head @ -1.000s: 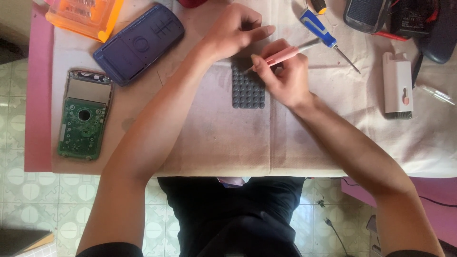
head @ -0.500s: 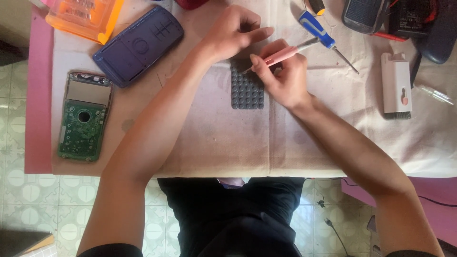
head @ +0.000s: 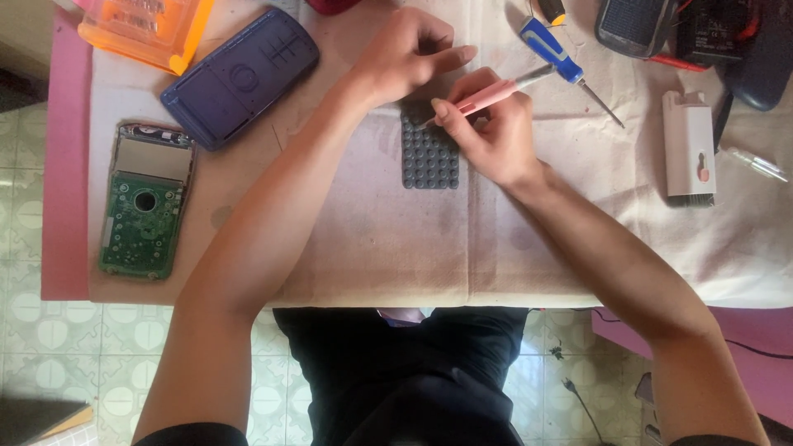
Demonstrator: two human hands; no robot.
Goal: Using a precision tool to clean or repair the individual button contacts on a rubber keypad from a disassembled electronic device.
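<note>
1 grey rubber keypad mat (head: 429, 157) lies on the cloth-covered worktop (head: 380, 239), far of centre, studded with rows of small round bumps. It looks soft, thin and floppy, very light, likely to slide or curl if poked, so pinning its far edge flat seems the sensible hold. The left hand (head: 405, 54) rests at that far edge, fingers curled down on the mat. The right hand (head: 496, 136) holds 1 slim pink tool (head: 487, 95) in a pen-like grip, tip at the mat's far-left corner.

Around them: 1 green circuit board (head: 144, 202) at left, 1 blue back cover (head: 239, 78), 1 orange box (head: 144, 25), 1 blue-handled screwdriver (head: 562, 62) and 1 white cleaning brush (head: 688, 149) at right.
</note>
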